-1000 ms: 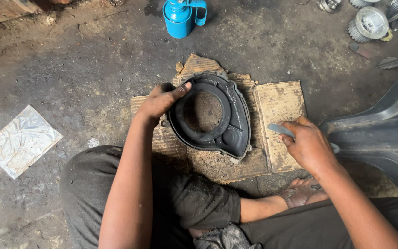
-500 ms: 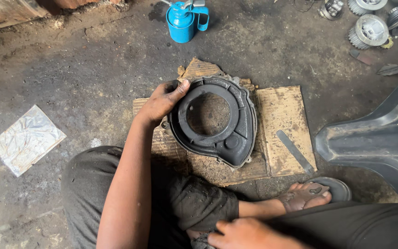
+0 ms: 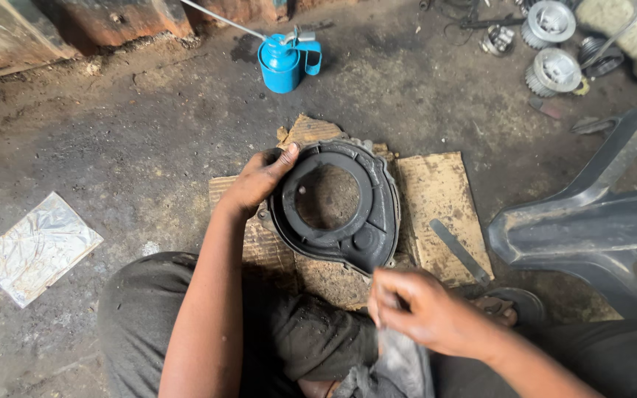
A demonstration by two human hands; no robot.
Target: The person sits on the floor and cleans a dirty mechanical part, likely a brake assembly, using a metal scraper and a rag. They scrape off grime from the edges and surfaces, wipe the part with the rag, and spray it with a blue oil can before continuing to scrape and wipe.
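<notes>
bare forearms, no sleeves, dark grey trousers [image 3: 141,309], sandal [image 3: 517,302]

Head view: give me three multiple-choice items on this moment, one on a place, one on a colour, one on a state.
1. Where does the black ring-shaped cover lie?
A on cardboard
B on foil
C in a lap

2. What colour is the oil can?
A red
B blue
C green

3. What is the right hand doing?
A resting open on the floor
B holding the flat metal strip
C gripping a grey cloth

A: cardboard shows under and around it.
B: its body is blue.
C: the fingers close on cloth; the strip lies apart.
</notes>
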